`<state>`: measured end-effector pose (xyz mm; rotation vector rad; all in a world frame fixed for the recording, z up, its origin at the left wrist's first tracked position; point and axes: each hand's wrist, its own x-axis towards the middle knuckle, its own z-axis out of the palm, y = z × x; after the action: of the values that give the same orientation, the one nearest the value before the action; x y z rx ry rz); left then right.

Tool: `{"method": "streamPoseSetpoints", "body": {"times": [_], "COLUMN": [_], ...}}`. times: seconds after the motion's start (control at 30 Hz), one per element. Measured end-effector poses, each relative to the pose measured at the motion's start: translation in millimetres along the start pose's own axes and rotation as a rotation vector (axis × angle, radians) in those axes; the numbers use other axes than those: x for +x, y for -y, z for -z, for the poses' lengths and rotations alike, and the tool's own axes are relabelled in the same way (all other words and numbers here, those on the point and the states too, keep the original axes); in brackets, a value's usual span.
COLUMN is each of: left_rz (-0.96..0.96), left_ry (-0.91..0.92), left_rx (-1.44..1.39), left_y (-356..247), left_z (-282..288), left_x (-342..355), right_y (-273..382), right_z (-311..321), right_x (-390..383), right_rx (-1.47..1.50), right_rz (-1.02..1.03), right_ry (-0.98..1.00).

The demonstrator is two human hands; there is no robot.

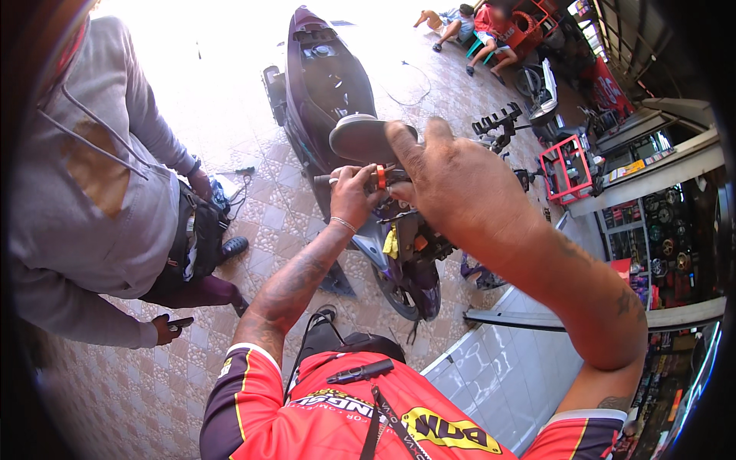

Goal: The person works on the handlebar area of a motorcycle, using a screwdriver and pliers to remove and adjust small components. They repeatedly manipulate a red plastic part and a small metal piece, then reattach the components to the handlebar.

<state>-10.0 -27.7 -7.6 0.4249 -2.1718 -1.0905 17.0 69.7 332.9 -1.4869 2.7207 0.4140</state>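
Note:
A purple scooter [305,92] stands in front of me with its seat off and its front end stripped. My left hand [354,201] is closed at the handlebar, over the grey grip [320,184], its fingertips beside an orange ring-shaped part [381,176]. My right hand [452,165] is raised close to the camera, fingers curled, next to a dark oval mirror [360,142]. Its fingers overlap the mirror's right edge; what they hold is hidden. Below the hands, a yellow piece [391,241] shows among exposed parts above the front wheel [399,295].
At left stands a person in a grey hoodie [146,176], a phone [181,323] in one hand. Glass display cases [652,253] line the right. A red metal frame [569,169] and another motorcycle [540,88] stand behind. Two people sit far off. Cables [239,192] lie on the tiled floor.

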Motion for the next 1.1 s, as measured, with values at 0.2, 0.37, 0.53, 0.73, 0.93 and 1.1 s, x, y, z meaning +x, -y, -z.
{"method": "streamPoseSetpoints", "body": {"times": [0.2,0.37,0.53,0.73,0.93,1.1], "left_rz": [-0.051,0.002,-0.043,-0.026,-0.032,0.002], "left_ry": [0.000,0.005,0.007,0.018,0.054,0.016], "left_rx": [0.032,-0.022,0.018,0.009,0.071,-0.017], "left_y": [1,0,4,8,5,-3], "left_z": [2,1,0,-2,3,8], "left_x": [5,0,3,-1,4,0], "right_y": [-5,3,-2,2,-1,1], "right_z": [4,0,2,-7,0,4], "right_x": [5,-2,-1,0,4,4], "right_rx": [-0.175,-0.054,-0.015,0.026,-0.126,0.040], "right_rz": [0.620,0.028,0.257,0.125,0.520,-0.087], "right_ry": [-0.169,-0.058,0.006,-0.178,-0.224,0.036]}}
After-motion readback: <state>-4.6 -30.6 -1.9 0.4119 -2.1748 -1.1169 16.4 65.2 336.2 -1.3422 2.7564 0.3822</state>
